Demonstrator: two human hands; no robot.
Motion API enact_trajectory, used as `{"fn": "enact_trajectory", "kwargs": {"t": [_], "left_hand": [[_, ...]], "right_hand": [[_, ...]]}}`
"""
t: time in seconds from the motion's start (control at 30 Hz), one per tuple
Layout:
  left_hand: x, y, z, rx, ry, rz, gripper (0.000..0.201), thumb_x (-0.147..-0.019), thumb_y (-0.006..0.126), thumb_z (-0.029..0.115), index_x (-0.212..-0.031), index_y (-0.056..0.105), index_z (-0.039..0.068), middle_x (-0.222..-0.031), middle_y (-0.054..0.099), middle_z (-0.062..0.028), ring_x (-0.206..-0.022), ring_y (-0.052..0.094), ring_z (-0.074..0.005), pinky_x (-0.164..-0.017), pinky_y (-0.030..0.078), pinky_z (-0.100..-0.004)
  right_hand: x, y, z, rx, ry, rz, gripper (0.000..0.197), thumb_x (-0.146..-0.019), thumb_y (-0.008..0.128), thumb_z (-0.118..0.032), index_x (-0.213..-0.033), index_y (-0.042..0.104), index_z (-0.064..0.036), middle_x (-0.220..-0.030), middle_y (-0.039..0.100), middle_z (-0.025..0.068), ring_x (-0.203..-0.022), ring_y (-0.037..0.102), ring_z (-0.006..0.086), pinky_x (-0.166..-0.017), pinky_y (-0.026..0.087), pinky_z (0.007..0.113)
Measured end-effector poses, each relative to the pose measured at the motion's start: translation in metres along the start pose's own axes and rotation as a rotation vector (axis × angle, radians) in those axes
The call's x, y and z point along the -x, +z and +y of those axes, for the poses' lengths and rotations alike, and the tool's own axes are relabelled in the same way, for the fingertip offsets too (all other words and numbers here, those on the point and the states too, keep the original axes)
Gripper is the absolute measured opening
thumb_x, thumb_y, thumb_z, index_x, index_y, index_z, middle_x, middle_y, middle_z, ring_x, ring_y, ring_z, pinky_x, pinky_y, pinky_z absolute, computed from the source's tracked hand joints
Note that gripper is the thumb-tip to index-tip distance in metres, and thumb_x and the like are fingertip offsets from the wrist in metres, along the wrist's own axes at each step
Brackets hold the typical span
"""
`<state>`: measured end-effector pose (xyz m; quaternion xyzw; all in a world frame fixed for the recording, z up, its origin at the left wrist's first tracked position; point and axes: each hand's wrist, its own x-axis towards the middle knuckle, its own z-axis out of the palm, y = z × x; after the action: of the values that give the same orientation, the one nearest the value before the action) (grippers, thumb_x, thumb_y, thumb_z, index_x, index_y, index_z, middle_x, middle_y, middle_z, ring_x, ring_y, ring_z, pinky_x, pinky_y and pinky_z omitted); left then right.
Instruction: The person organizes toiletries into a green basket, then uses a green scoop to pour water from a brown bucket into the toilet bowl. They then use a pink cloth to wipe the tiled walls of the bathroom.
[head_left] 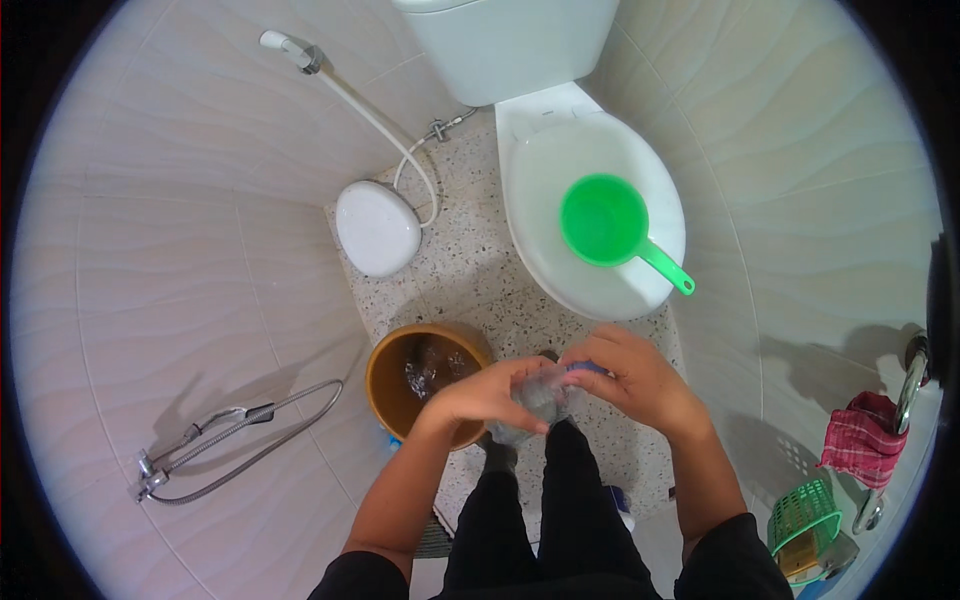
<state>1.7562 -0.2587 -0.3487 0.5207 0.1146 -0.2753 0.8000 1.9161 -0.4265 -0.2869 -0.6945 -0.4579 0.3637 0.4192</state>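
In front of my legs, my left hand (492, 390) is closed round a clear, crinkled plastic thing (541, 402); whether it is a bottle or a bag I cannot tell. My right hand (628, 380) pinches a blue-purple piece (587, 368) at its upper right end. Both hands meet over the floor, just right of a brown bucket (378, 395) with water and clear shiny pieces inside. Beyond them, a green dipper (604, 222) lies on the closed white toilet lid (560, 160), its handle toward the lower right.
A white lidded bin (377, 230) stands by the left wall, below a bidet spray hose (360, 112). A metal shower hose (250, 470) hangs at left. At right, a red checked cloth (865, 440) hangs on a rail above a green basket (803, 517). The floor (455, 215) is speckled.
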Motion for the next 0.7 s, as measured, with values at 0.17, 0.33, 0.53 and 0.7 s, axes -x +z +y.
{"fn": "enact_trajectory", "kwargs": {"t": [0.17, 0.33, 0.53, 0.7], "left_hand": [[-0.023, -0.035, 0.008, 0.045, -0.119, -0.242, 0.069, -0.068, 0.079, 0.012, -0.131, 0.05, 0.004, -0.109, 0.062, -0.0041, -0.101, 0.055, -0.0131, -0.094, 0.041, -0.0283], [-0.054, -0.039, 0.005, -0.213, -0.027, 0.242, 0.065, -0.067, 0.083, 0.024, -0.121, 0.054, 0.0, -0.105, 0.063, -0.0101, -0.1, 0.058, -0.0199, -0.09, 0.045, -0.0327], [-0.091, -0.038, 0.011, -0.602, 0.026, 0.697, 0.075, -0.06, 0.084, 0.038, -0.114, 0.055, -0.004, -0.107, 0.062, -0.0184, -0.101, 0.059, -0.0272, -0.088, 0.046, -0.0361], [-0.106, -0.045, 0.028, -0.713, -0.015, 0.75, 0.076, -0.058, 0.083, 0.036, -0.116, 0.053, -0.004, -0.108, 0.061, -0.0245, -0.102, 0.06, -0.0363, -0.087, 0.048, -0.0396]], "right_hand": [[0.015, -0.016, 0.015, -0.17, -0.069, 0.1, 0.025, -0.084, 0.065, -0.004, -0.109, 0.067, -0.0075, -0.104, 0.06, 0.0072, -0.09, 0.058, 0.0177, -0.076, 0.047, 0.027], [0.036, -0.023, 0.047, -0.347, 0.237, 0.61, 0.023, -0.087, 0.061, 0.0, -0.109, 0.066, -0.0047, -0.11, 0.06, 0.0056, -0.094, 0.056, 0.0128, -0.078, 0.045, 0.023], [0.052, 0.005, 0.076, -0.312, 0.389, 0.53, 0.021, -0.089, 0.06, -0.002, -0.108, 0.065, -0.0009, -0.102, 0.059, 0.0035, -0.082, 0.053, 0.0085, -0.072, 0.045, 0.023], [0.058, 0.023, 0.08, -0.228, 0.438, 0.481, 0.022, -0.087, 0.062, -0.005, -0.108, 0.066, -0.0049, -0.103, 0.061, 0.006, -0.083, 0.057, 0.0123, -0.071, 0.047, 0.024]]}}
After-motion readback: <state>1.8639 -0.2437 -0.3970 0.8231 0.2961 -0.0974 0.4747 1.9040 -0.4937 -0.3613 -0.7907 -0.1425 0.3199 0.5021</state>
